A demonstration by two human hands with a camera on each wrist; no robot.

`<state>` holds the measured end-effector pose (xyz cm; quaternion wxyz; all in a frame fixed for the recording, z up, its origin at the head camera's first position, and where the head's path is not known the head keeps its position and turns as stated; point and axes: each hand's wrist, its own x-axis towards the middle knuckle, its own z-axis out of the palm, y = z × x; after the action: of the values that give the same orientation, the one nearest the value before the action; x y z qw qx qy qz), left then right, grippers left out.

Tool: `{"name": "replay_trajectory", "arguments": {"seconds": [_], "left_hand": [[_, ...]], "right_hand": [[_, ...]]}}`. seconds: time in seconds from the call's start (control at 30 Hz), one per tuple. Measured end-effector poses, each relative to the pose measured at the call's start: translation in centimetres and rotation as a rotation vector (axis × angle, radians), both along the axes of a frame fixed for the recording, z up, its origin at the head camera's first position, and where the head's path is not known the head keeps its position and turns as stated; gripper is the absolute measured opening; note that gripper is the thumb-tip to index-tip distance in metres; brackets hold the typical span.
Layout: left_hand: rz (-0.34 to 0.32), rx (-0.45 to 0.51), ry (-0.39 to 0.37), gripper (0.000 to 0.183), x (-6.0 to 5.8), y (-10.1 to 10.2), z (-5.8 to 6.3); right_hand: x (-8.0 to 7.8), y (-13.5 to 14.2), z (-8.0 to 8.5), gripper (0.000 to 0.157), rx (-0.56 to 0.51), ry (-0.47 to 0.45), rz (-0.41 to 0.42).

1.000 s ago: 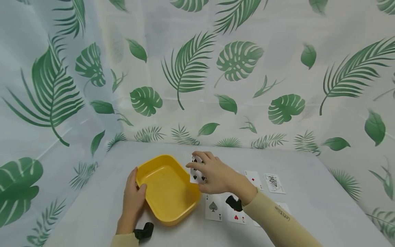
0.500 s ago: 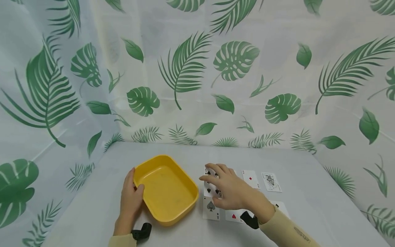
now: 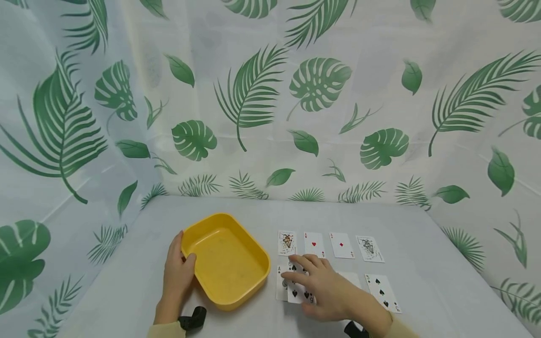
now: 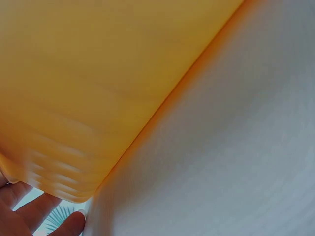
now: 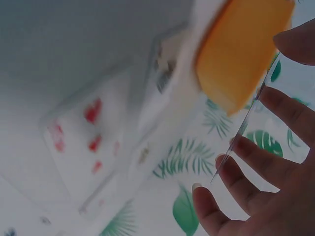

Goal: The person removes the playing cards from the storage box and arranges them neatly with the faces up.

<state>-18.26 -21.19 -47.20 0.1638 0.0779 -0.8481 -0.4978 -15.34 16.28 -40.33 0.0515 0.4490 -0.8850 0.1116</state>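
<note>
My right hand (image 3: 327, 293) holds a six of spades (image 3: 295, 295) face up between thumb and fingers. In the right wrist view this playing card (image 5: 239, 129) shows edge-on against the fingertips. It overlaps the ace of spades (image 3: 280, 290) in the head view. My left hand (image 3: 177, 272) grips the left side of a yellow plastic tray (image 3: 224, 260), thumb at the rim. The left wrist view shows fingers (image 4: 42, 209) around the tray's corner. A three of hearts (image 5: 93, 140) lies below my right hand, hidden by it in the head view.
Behind the hand, a row holds a coloured joker (image 3: 287, 244), ace of hearts (image 3: 314, 244), ace of diamonds (image 3: 341, 245) and grey joker (image 3: 370, 249). Nearer, a three of spades (image 3: 382, 293) lies right of a mostly covered card (image 3: 350, 278). A leaf-patterned curtain (image 3: 253, 164) backs the table.
My right hand has carried the six of spades from beside the tray's rim rightward and toward me, over the nearer row. The coloured joker now shows. My left hand stays on the tray.
</note>
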Motion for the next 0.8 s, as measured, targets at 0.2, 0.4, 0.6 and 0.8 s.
{"name": "replay_trajectory", "arguments": {"seconds": [0.2, 0.4, 0.6, 0.8], "left_hand": [[0.003, -0.01, 0.01, 0.072, -0.1, 0.0, -0.2], [-0.003, -0.015, 0.003, 0.072, 0.1, 0.0, 0.1], [-0.006, -0.009, -0.003, 0.072, 0.2, -0.1, 0.1], [0.002, 0.002, -0.02, 0.073, 0.1, -0.1, 0.1]], "right_hand": [[2.0, -0.3, -2.1, 0.059, 0.083, -0.089, 0.051], [2.9, -1.2, -3.4, 0.061, 0.152, -0.171, 0.123], [3.3, -1.6, -4.0, 0.058, 0.156, -0.128, 0.185], [3.4, -1.7, -3.9, 0.054, 0.17, -0.122, 0.212]]}}
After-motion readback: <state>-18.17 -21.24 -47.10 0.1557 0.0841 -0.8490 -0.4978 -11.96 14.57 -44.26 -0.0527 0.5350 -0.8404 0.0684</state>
